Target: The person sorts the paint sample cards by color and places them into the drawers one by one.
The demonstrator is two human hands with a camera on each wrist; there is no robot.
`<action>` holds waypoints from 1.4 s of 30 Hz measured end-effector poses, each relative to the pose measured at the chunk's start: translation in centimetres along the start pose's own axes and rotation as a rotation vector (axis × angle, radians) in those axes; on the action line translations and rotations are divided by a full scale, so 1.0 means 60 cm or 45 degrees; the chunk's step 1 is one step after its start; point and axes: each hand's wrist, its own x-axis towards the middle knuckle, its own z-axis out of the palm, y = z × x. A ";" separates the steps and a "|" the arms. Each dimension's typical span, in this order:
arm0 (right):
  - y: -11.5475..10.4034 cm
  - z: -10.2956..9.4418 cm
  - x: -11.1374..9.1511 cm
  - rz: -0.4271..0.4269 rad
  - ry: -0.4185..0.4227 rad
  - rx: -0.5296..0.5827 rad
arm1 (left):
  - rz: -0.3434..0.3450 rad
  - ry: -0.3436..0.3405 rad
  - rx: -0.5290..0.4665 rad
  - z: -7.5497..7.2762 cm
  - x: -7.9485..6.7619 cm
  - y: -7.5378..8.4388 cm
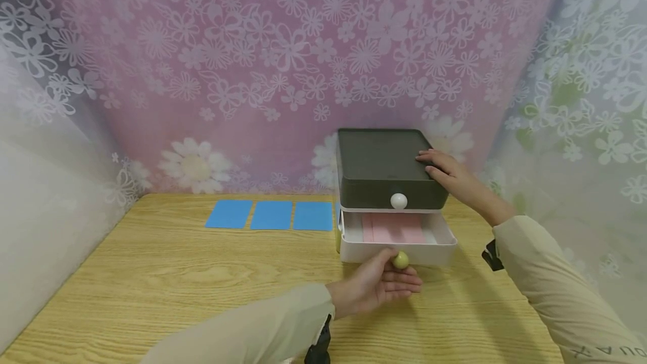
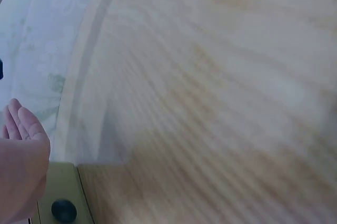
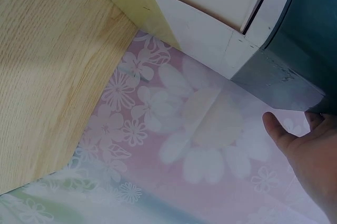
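Observation:
A stacked drawer box has a dark grey-green top section (image 1: 384,153) with a white knob (image 1: 399,201). Beneath it, a white drawer (image 1: 354,253) is pulled out, with pink sheets (image 1: 394,228) lying inside. My left hand (image 1: 374,282) holds this drawer's yellow-green knob (image 1: 401,260) between thumb and index finger; the other fingers extend below it, palm up. On the right edge of the dark top rests my right hand (image 1: 450,176), its fingers extended. A yellow lower drawer (image 2: 63,182) with a dark knob (image 2: 64,211) shows in the left wrist view.
Several blue square cards lie in a row left of the box, among them a middle card (image 1: 271,215). The wood-grain table (image 1: 177,285) meets a pink flowered curtain (image 1: 242,72) behind, with pale curtains at both sides.

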 end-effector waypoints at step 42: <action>0.005 0.001 0.001 -0.017 -0.009 0.008 | -0.113 0.132 -0.021 -0.064 0.068 -0.016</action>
